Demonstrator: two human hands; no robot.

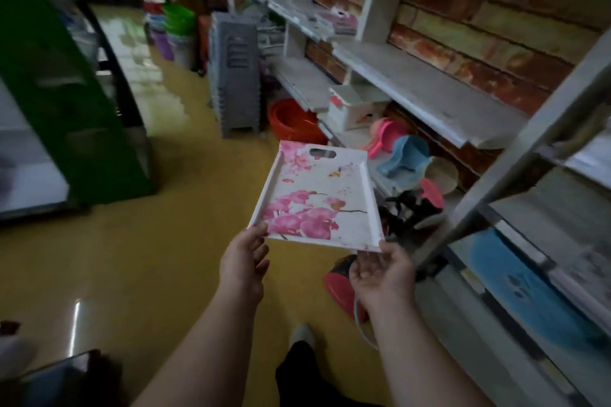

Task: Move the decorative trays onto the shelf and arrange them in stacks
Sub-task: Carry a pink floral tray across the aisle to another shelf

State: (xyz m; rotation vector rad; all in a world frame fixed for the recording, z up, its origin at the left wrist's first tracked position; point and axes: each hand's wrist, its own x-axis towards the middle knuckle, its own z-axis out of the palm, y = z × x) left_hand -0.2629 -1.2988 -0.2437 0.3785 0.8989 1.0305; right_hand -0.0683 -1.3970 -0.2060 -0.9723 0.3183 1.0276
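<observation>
A white decorative tray (pixel 325 190) printed with pink orchids and with a cut-out handle at its far end hangs in the air in front of me, over the yellow floor. My left hand (pixel 244 261) pinches its near left corner. My right hand (pixel 380 271) lies palm up under the near right corner, thumb against the rim. The grey shelf unit (pixel 426 89) with bare boards stands just right of the tray.
Low on the shelf lie pink, blue and beige plastic scoops (pixel 405 155). A red basin (pixel 291 122) and a stack of grey stools (pixel 234 76) stand on the floor beyond. A green cabinet (pixel 76 102) is at the left. A blue tray (pixel 525 291) lies on a near shelf.
</observation>
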